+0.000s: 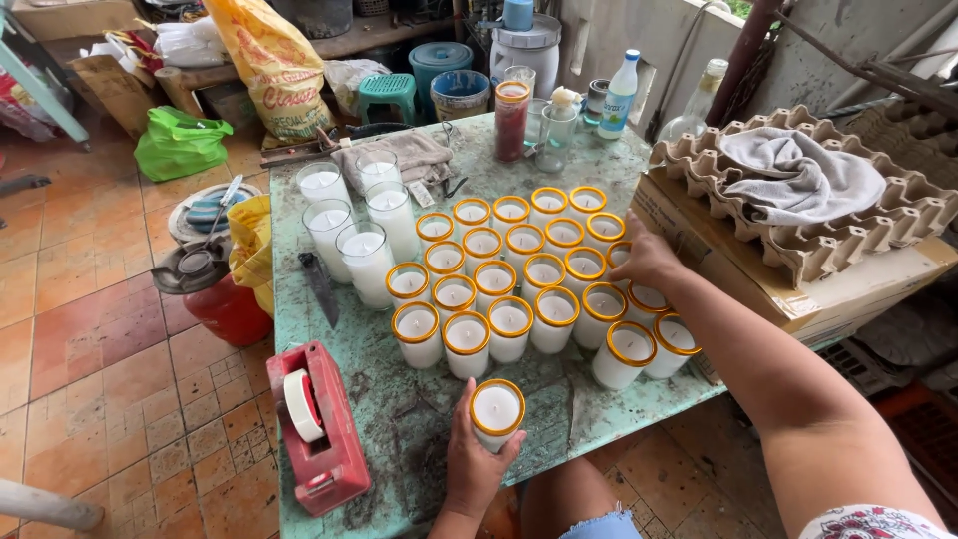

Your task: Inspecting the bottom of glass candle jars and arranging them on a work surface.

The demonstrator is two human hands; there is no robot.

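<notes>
Head view: left hand [474, 454] gripped a yellow-rimmed white glass candle [497, 412] near the worn green table's edge [389, 419], right hand [647, 262] rested open among packed candles [519, 289]; a nudge could topple several.

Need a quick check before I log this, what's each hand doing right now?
Left hand: closed around a single candle glass.
Right hand: resting on the grouped candle glasses; grip cannot be told.

- Left hand [471, 454] cups a gold-rimmed candle glass [497, 411] at the table's near edge
- Right hand [647, 262] rests on the clustered candle glasses [519, 289]
- Red tape dispenser [317, 427] sits left
</notes>
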